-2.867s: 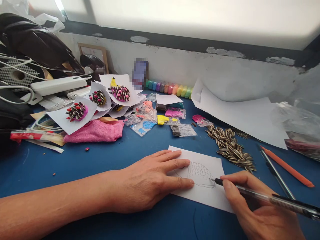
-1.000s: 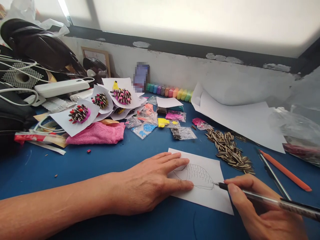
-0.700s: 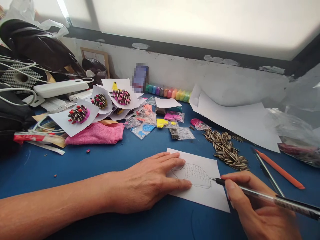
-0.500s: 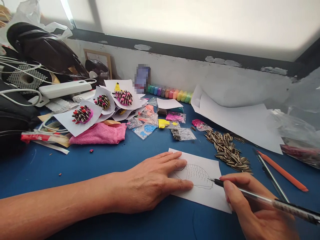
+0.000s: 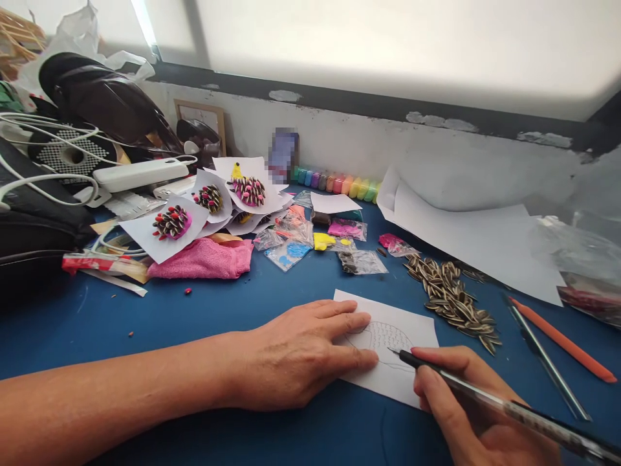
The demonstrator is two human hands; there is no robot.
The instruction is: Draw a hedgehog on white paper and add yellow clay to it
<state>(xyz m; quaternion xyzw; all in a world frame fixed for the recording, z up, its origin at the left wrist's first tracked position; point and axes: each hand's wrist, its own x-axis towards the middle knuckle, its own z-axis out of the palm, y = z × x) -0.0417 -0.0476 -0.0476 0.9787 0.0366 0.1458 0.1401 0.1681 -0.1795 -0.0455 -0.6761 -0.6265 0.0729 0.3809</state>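
On the near side of the blue table [image 5: 272, 433], a sheet of white paper [image 5: 414, 327] lies flat, bearing a pencil-thin rounded outline [image 5: 388, 333] partly filled with rows of tiny marks. From where I stand, the step in hand looks like filling in that drawing, with a fair part of the rows done. The left hand [image 5: 303, 353] comes in over the sheet's left edge, palm down and loosely spread, fingers a little apart and thumb set away from them, pressing on the paper and covering part of the outline. At the sheet's right edge, the right hand [image 5: 499, 440] is closed round a clear-barrelled pen [image 5: 533, 419], pinching it low between thumb and forefinger, its tip inside the outline; whether the tip touches the paper or floats just over it, I cannot tell. Another mark would, I judge, call for a light, short stroke from the fingers alone, with the left hand bearing down so the sheet doesn't slide. Beyond the sheet's far right corner sits a heap of striped seeds [image 5: 456, 301], and well to its right lie a second pen [image 5: 553, 362] and an orange stick [image 5: 565, 340].
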